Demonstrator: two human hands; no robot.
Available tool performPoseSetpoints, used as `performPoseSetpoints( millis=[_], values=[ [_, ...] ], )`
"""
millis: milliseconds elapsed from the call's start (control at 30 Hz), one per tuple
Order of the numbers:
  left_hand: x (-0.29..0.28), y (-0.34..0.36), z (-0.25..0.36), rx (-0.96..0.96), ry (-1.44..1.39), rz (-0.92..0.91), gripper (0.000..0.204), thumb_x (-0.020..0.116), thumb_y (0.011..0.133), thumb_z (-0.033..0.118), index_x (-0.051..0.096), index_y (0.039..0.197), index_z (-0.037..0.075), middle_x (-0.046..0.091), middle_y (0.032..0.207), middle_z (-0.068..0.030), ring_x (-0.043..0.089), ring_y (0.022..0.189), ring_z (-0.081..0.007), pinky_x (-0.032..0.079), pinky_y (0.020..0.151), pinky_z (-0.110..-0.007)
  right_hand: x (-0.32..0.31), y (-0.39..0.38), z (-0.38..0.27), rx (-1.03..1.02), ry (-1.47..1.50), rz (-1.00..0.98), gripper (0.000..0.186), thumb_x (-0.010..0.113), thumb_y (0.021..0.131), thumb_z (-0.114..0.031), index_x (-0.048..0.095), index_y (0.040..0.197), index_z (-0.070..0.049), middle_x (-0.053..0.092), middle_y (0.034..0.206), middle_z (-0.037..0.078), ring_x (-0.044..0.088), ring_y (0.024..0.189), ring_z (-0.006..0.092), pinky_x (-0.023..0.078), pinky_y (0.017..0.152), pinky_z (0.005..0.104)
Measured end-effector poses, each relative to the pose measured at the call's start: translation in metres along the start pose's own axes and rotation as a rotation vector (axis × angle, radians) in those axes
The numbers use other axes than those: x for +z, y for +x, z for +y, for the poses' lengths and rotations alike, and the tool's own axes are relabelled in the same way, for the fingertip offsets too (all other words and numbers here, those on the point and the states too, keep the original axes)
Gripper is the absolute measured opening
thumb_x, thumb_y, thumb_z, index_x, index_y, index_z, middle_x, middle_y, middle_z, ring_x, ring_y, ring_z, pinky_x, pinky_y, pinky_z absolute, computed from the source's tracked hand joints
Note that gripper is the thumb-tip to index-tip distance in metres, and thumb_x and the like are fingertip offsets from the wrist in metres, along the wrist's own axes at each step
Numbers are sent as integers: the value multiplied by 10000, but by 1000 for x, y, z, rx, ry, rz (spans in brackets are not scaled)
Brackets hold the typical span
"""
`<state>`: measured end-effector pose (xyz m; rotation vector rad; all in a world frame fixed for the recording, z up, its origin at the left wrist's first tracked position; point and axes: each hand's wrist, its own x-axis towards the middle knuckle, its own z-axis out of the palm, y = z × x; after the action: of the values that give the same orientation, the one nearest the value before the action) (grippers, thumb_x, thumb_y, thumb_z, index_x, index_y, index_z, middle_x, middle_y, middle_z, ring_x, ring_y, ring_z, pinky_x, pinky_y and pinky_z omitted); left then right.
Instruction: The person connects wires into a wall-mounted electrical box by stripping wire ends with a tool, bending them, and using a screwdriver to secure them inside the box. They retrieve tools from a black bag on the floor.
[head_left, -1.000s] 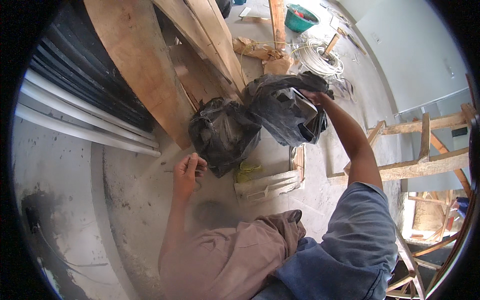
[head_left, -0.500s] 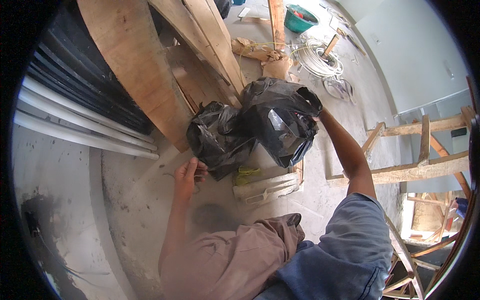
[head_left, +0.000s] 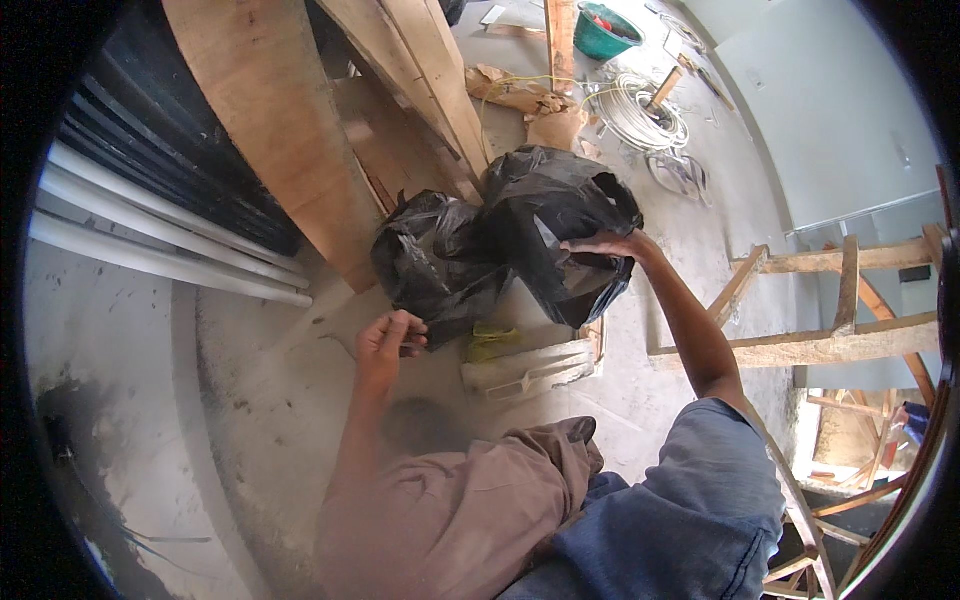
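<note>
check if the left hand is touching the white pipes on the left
Apart: the head view shows a strip of floor between the left hand and the ends of the white pipes.

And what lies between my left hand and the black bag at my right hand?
The other black bag lies there, as the head view shows.

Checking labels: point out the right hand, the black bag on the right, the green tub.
Right hand [head_left: 610, 243], head view: middle of the hand.
Black bag on the right [head_left: 532, 200], head view: crumpled plastic side.
Green tub [head_left: 598, 44], head view: outer wall.
</note>
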<state>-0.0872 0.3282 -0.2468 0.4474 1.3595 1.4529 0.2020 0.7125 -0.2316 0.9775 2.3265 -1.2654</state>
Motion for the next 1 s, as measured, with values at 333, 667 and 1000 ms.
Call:
performPoseSetpoints(
  millis=[333,667,1000],
  values=[
    [147,38,55,902,784,-386,356,620,937,313,627,1183,56,555,1312,-128,687,868,-290,569,781,-400,-52,23,68,45,-488,237,419,687,790,-278,651,1141,-53,679,1116,136,639,990,291,504,909,389],
    [104,42,39,965,951,-339,330,582,947,371,678,1088,88,655,1083,-122,685,836,-317,559,722,-428,-42,-33,57,172,248,234,324,644,791,-185,667,1076,-31,687,1051,131,651,935,268,515,886,380],
    [117,68,7,347,293,-276,365,531,997,352,669,1079,24,691,996,-127,668,807,-221,527,739,-351,-86,-130,19,139,787,550,246,654,824,-259,676,938,-43,641,802,50,614,708,165,503,688,288]
  ],
)
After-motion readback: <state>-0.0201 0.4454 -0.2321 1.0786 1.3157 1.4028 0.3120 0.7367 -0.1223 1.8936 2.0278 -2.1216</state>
